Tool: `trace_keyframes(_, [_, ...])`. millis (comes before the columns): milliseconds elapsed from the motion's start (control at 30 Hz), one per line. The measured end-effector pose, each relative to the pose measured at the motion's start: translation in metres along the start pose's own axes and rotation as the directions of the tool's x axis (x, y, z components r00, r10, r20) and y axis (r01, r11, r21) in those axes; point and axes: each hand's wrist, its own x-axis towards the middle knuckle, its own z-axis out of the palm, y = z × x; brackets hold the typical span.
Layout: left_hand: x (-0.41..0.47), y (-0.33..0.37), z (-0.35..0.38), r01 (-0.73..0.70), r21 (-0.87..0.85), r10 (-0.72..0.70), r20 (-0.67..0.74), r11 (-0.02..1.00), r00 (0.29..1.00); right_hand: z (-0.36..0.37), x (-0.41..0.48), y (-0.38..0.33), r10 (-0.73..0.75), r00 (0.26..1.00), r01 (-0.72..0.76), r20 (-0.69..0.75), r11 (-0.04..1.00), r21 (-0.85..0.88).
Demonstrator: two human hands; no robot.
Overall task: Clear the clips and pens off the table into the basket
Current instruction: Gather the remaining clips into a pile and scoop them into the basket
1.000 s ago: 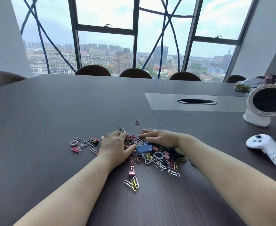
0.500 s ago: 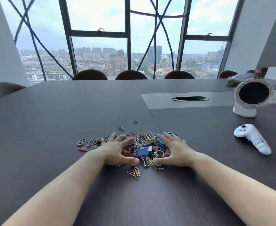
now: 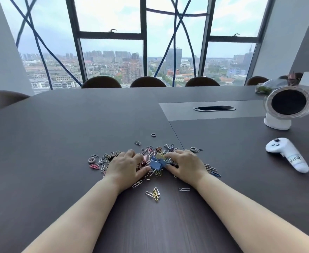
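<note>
Stray silver and yellow paper clips (image 3: 154,193) lie nearest on the dark wood-grain table (image 3: 59,143). Beyond them, the left hand (image 3: 125,167) and right hand (image 3: 185,165) curl their fingers round a heap of coloured paper and binder clips (image 3: 156,161), gathering it. The next move is probably a lift, but no basket is in view. A white handheld controller (image 3: 287,154) lies well to the right, out of the way.
</note>
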Motion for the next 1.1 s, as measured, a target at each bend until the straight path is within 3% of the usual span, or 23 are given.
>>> trace_keyframes(167, [-0.005, -0.002, -0.003, 0.037, -0.069, -0.042, -0.083, 0.997, 0.996, -0.003, 0.000, -0.002, -0.001, 1.000, 0.001, -0.003, 0.998, 0.070])
trace_keyframes(367, [-0.010, 0.000, -0.012, -0.020, -0.059, 0.009, -0.188, 0.998, 0.982, -0.017, 0.003, -0.004, 0.087, 0.996, -0.087, 0.006, 0.982, 0.168])
trace_keyframes(667, [-0.013, -0.029, -0.057, 0.055, -0.116, -0.086, -0.279, 0.992, 0.956, -0.031, 0.026, -0.055, 0.129, 0.990, -0.102, -0.052, 0.929, 0.357])
trace_keyframes(867, [-0.046, -0.108, -0.113, 0.187, -0.139, -0.226, -0.361, 0.972, 0.905, -0.042, 0.070, -0.143, 0.058, 0.990, 0.016, -0.129, 0.860, 0.511])
trace_keyframes(1100, [-0.125, -0.252, -0.175, 0.453, -0.052, -0.408, -0.536, 0.890, 0.739, -0.029, 0.138, -0.314, -0.115, 0.977, 0.212, -0.182, 0.660, 0.720])
